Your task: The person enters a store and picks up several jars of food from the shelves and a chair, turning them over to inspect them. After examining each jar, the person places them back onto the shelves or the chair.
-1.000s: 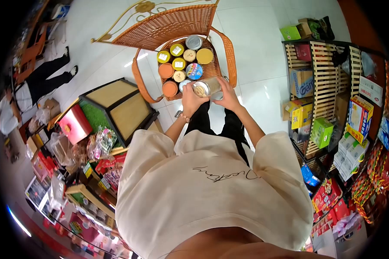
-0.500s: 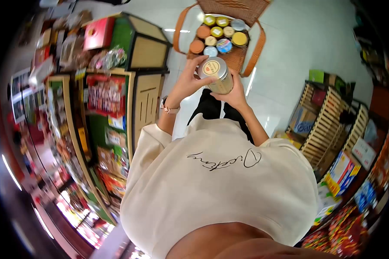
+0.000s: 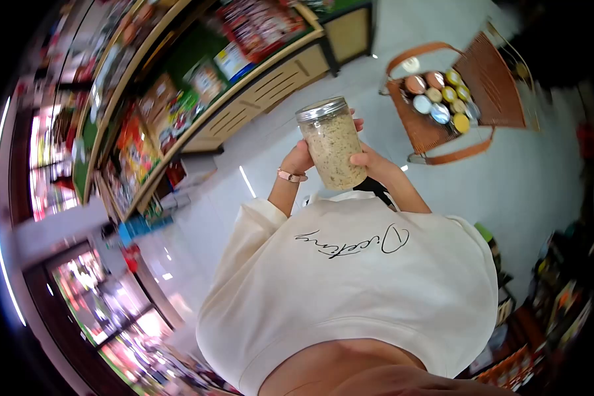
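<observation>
A clear jar [image 3: 336,148] with a silver screw lid is tilted in front of my chest, full of a pale, flaky, speckled food. My left hand [image 3: 298,158], with a watch on its wrist, is closed on the jar's left side and partly hidden behind it. From the right, my right hand [image 3: 381,168] grips the lower part, its thumb lying across the glass. Fingertips also show past the jar's upper right edge.
A brown woven chair [image 3: 416,132] with armrests stands ahead on the right, several lidded jars [image 3: 440,112] grouped on its seat. Shelves [image 3: 257,86] of packaged goods run along the left. Glass doors [image 3: 112,297] are at lower left, and more goods lie at lower right.
My view and body have turned left, so the chair now sits further right. The jar has tipped from lid facing me to its side showing, and both hands have shifted on it.
</observation>
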Tool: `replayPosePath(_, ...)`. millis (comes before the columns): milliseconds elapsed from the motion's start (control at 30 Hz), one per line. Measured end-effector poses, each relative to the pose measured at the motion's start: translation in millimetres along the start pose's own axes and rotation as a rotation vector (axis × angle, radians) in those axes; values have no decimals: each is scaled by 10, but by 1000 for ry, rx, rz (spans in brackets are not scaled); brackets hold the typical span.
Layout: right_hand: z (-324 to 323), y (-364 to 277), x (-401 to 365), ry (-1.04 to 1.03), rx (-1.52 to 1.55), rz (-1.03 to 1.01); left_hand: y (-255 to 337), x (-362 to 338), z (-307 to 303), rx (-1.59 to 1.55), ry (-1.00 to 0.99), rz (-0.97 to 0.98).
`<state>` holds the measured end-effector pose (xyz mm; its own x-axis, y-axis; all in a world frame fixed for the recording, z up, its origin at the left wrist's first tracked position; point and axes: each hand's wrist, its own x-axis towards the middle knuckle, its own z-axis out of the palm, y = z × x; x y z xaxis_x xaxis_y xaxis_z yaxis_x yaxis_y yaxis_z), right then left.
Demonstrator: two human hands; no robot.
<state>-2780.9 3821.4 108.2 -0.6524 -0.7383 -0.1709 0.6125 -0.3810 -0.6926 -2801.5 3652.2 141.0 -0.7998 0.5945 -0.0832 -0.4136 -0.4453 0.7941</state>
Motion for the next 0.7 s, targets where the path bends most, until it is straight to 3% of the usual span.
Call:
replayPosePath(133,703,205,599,-366,-91,250,217,-1184,-359,18,200,176)
replayPosePath(233,1263,546,1093,-515,-636,469,209,-2134,-452,-145,407,339)
replayPosePath(300,1743,810,1279,-419,-785,381,110,-2801,-687,-141,538,516)
replayPosePath(400,2235,1414,1502,-347,-853,215,-142,-3761,-992,-163,767,620)
replayPosePath(500,2739,1966,1595,-379,-827,123,-258,-4426,-1041,-211,915,667)
replayPosePath(600,3148,2385,1670,-429,-777,195,-252,-4849,-950,-255,992,678)
replayPosePath(700,3463,2667,1775,-529,-924,153,-229,-5144,-953,-216,1126,691)
